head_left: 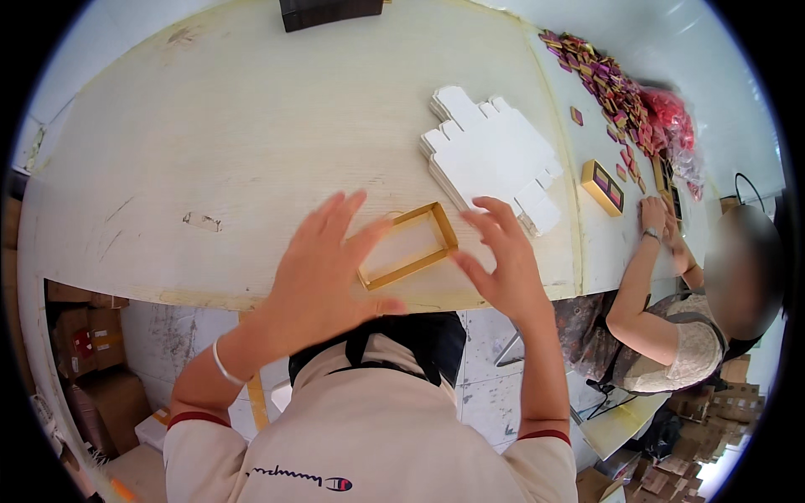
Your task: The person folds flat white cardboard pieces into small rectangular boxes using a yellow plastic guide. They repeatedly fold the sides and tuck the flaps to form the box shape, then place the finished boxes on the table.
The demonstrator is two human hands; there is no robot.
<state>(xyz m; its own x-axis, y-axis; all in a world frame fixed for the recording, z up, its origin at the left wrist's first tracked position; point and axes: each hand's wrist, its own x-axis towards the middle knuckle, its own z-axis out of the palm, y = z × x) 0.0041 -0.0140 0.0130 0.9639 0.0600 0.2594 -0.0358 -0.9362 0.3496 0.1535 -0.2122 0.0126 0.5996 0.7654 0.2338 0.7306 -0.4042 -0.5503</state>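
A shallow gold-walled cardboard box with a pale inside lies at a slant near the table's front edge, its top open and nothing visible in it. My left hand hovers at its left side with the fingers spread, partly covering that end. On the other side my right hand is open too, thumb and fingers apart around the box's right corner; whether they touch it I cannot tell. Just beyond my right hand lies a stack of flat white die-cut card blanks.
To the right a co-worker's hands work at the table beside a gold box with dark inserts. Behind them spreads a pile of small coloured pieces with a pink plastic bag. A dark box stands at the far edge.
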